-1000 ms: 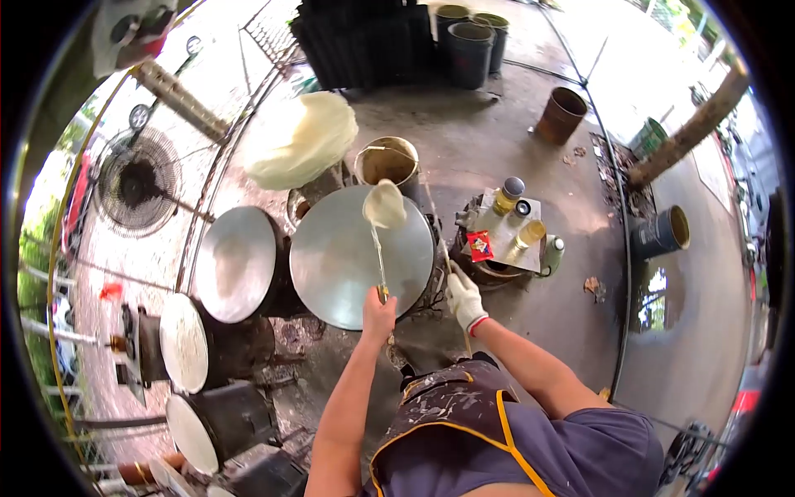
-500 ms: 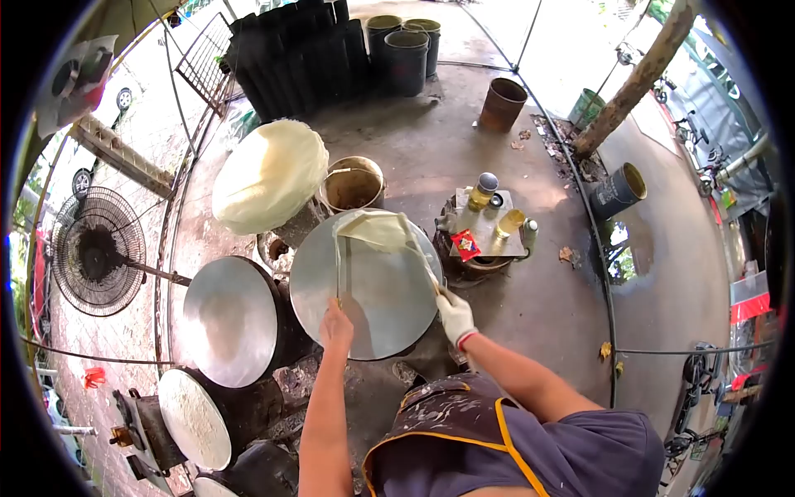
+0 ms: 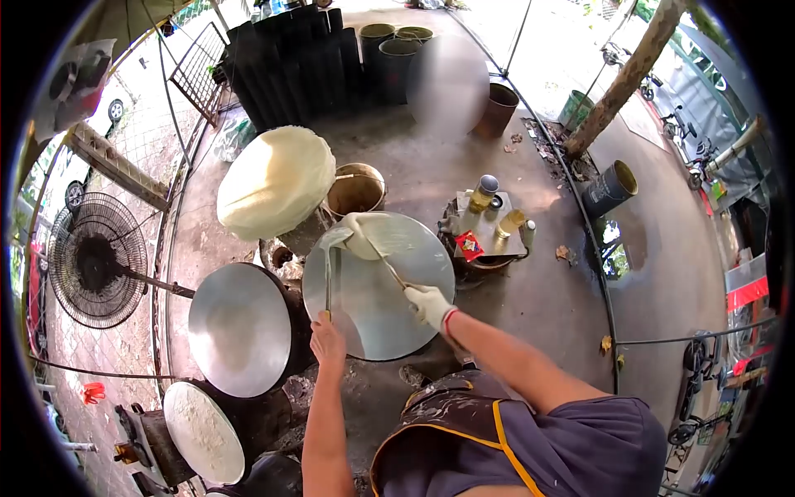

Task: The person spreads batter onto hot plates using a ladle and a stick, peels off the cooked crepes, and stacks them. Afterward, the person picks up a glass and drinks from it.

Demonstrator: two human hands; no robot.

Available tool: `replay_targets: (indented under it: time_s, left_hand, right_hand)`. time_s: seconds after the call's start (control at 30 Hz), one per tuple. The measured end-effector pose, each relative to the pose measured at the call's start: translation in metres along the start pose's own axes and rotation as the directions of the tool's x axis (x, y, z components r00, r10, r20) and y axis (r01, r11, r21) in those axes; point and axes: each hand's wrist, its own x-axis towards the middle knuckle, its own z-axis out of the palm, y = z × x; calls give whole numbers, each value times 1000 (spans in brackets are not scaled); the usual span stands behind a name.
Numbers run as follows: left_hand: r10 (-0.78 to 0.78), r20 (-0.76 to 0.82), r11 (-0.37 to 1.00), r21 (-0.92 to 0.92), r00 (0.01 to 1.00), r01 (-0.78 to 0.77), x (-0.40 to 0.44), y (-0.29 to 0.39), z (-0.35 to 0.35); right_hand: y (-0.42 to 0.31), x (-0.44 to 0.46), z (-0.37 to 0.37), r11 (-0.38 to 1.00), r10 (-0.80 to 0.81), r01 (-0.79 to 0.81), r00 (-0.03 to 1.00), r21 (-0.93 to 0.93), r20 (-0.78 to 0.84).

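Round metal plate (image 3: 424, 258): dough (image 3: 358, 240) went from stretched to bunched near its far edge. Left hand (image 3: 329, 340) and gloved right hand (image 3: 429, 306) each clamped a stick (image 3: 387, 266); gathering, probably.

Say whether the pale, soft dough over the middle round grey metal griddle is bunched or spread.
Bunched: the dough is one small clump toward the far side; the griddle shows mostly bare.

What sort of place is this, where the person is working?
Probably an open-sided cooking place: it has round metal plates, a pale dough-like mound and containers of yellow liquid.
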Motion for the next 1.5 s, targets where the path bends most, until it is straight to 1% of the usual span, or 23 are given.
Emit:
replay_targets:
  time_s: [0.07, 0.13, 0.23, 0.33, 0.4, 0.47, 0.57, 0.6, 0.67, 0.77, 0.8, 0.87, 0.93, 1.0, 1.1, 1.17, 1.2, 1.23, 1.27, 1.33, 1.4, 1.47, 1.5]
  left_hand:
    - [-54, -45, 998, 9, 998, 54, -12, 7, -25]
    - [-68, -81, 997, 20, 994, 70, -14, 1, -33]
    - [-11, -68, 998, 55, 998, 15, -27, -26, -33]
    - [29, -110, 997, 72, 994, -21, -47, -38, -43]
    - [3, -129, 997, 71, 992, 7, -64, -46, -54]
    - [-26, -126, 996, 76, 992, 36, -73, -63, -54]
    - [-5, -105, 998, 54, 994, 11, -86, -62, -56]
    - [-6, -90, 999, 41, 996, 10, -92, -57, -57]
    - [9, -117, 1000, -12, 993, -11, -105, -57, -57]
    - [-56, -143, 993, -109, 988, 40, -134, -65, -65]
    - [-47, -184, 989, -149, 982, 20, -140, -69, -60]
    - [-22, -248, 977, -212, 969, -32, -153, -80, -48]
    - [-21, -300, 939, -334, 954, -85, -156, -72, -37]
    - [1, -362, 897, -412, 932, -161, -158, -65, -29]
    - [-165, -242, 755, -655, 956, -36, -169, -57, -31]
    - [-169, -224, 706, -707, 960, -40, -169, -46, -32]
    - [-226, -111, 550, -835, 968, 32, -166, -34, -37]
    - [-258, 6, 369, -924, 966, 104, -160, -20, -43]
    - [-266, 125, 173, -969, 956, 175, -155, -6, -49]
    - [-216, 103, -24, -995, 971, 100, -151, 17, -56]
    - [-205, 86, -194, -980, 975, 46, -155, 31, -66]
    - [-308, 115, -153, -986, 944, 70, -158, 38, -71]
    - [-352, 112, -112, -991, 929, 77, -158, 37, -64]
  right_hand:
    - [0, 2, -22, 991, -77, 75, 997, -107, -12]
    - [40, 30, -35, 961, -219, 234, 969, 150, -113]
    - [30, 20, 8, 970, -227, 215, 968, -117, -103]
    - [-26, -5, 2, 984, 101, -82, 988, -157, 120]
    - [-28, -10, -22, 963, -1, 17, 998, -270, 62]
    - [-16, -12, -25, 990, -134, 140, 981, 32, -137]
    - [27, 32, -2, 854, -407, 361, 912, -373, -48]
    - [3, 21, 14, 961, -144, 166, 983, -220, 115]
    - [-28, 8, 6, 959, 109, -42, 968, -282, 226]
    - [-28, 11, -37, 907, 68, -13, 991, -421, 116]
    - [-26, 13, -43, 946, 11, 4, 999, -323, 44]
    - [5, 45, -25, 960, -274, 270, 961, -72, -46]
    - [-3, 41, 5, 917, -133, 191, 974, -351, 181]
    - [-39, 14, 8, 900, 71, 40, 969, -434, 236]
    - [-41, 29, -37, 837, 121, -5, 977, -548, 175]
    - [-45, 41, -47, 947, -85, 135, 981, -293, 176]
    - [-26, 69, -47, 977, -171, 185, 977, -109, 127]
    - [-31, 66, -23, 858, -255, 290, 957, -424, 138]
    - [-36, 53, -16, 851, -13, 157, 960, -501, 280]
    - [-51, 32, -12, 835, 194, 54, 902, -547, 386]
    - [-44, 48, -43, 798, 170, 68, 929, -599, 330]
    - [-72, 57, -61, 759, 84, 181, 926, -626, 369]
    - [-66, 76, -58, 906, -7, 141, 948, -400, 318]
